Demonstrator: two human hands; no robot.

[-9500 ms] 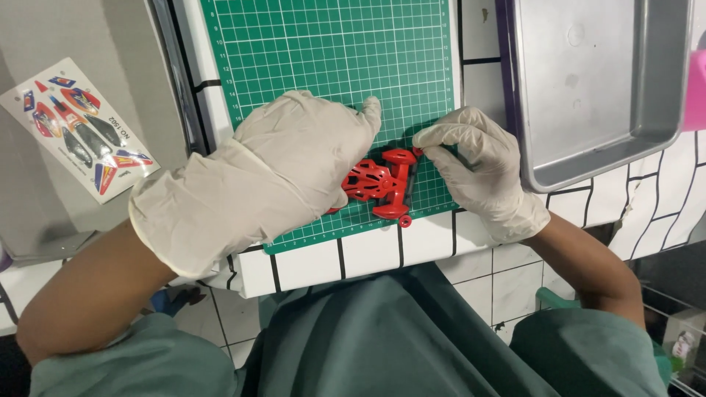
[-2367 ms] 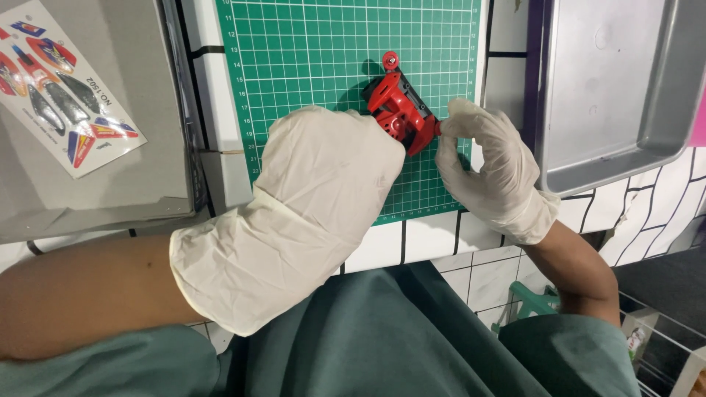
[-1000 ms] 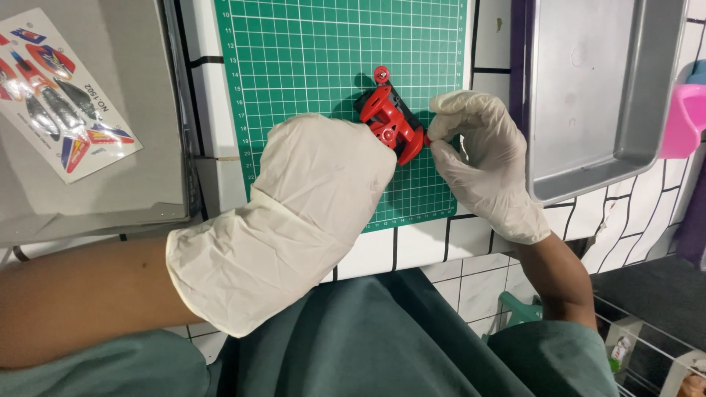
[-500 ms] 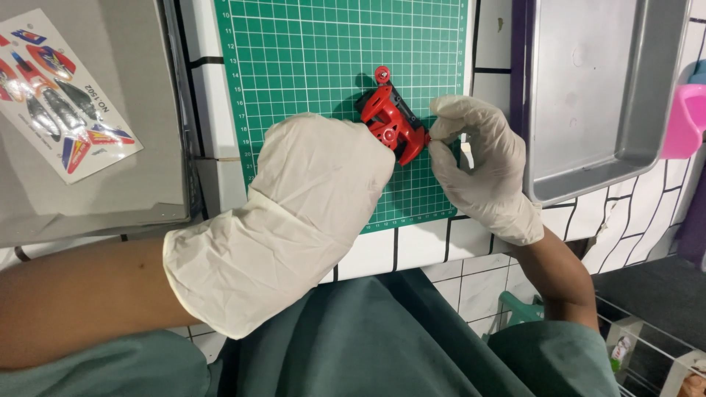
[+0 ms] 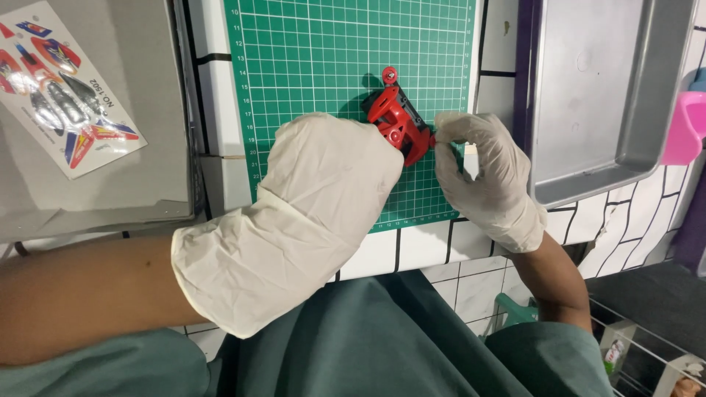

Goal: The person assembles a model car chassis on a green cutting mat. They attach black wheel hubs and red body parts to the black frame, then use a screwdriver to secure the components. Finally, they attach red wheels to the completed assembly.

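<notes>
So the little red plastic toy chassis (image 5: 398, 123) sits over the green cutting mat (image 5: 309, 59), right side of it, held up on edge between both gloved hands. Left hand (image 5: 334, 173) wraps the lower end, fingers curled around it so most of them are hidden behind the glove. Right hand (image 5: 478, 165) is pinched narrow at the chassis's right edge, fingertips closed on some small bit there, too tiny to tell what.

Progress-wise, I'd say it's mid-build: the frame looks like one bare red piece with dark parts inside and a small round roller (image 5: 389, 74) at the top end. No wheels or body shell that I can see. The sticker sheet (image 5: 62, 95) on the grey tray at left looks uncut, and the metal tray (image 5: 588, 110) on the right holds no parts.
</notes>
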